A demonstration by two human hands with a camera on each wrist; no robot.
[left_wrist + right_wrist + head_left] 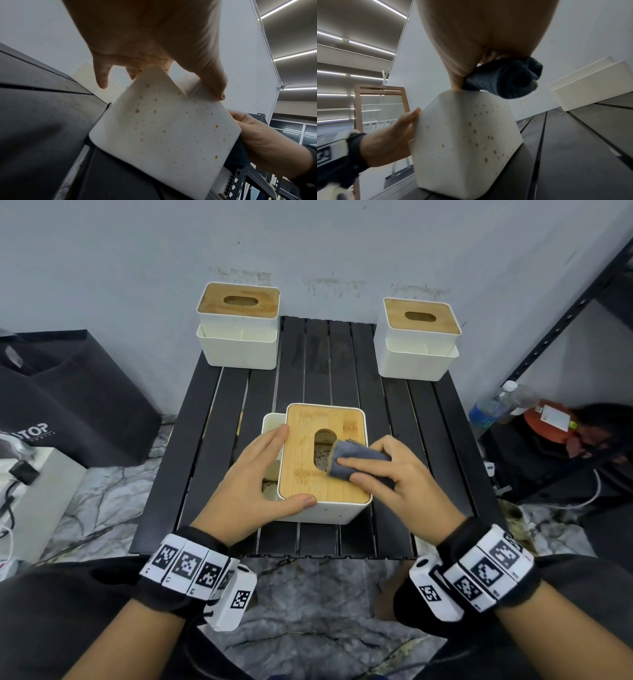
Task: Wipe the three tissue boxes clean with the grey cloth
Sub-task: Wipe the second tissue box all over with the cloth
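Three white tissue boxes with bamboo lids stand on a black slatted table (212, 440). The near box (325, 460) (163, 128) (462, 142) sits in the middle, its white sides dotted with orange-brown specks. My left hand (260, 481) (154, 47) grips its left front corner, thumb on the front edge and fingers along the left side. My right hand (387, 474) (479, 33) holds the rolled grey cloth (356, 457) (505, 81) on the lid beside the slot. The other boxes stand at the far left (238, 326) and far right (418, 337) (590, 92).
A black bag (68, 392) leans by the table's left side, with a white box and cables (37, 491) in front of it. To the right stand a dark metal shelf frame (565, 316), a water bottle (493, 405) and a red object (548, 422). The floor is marbled.
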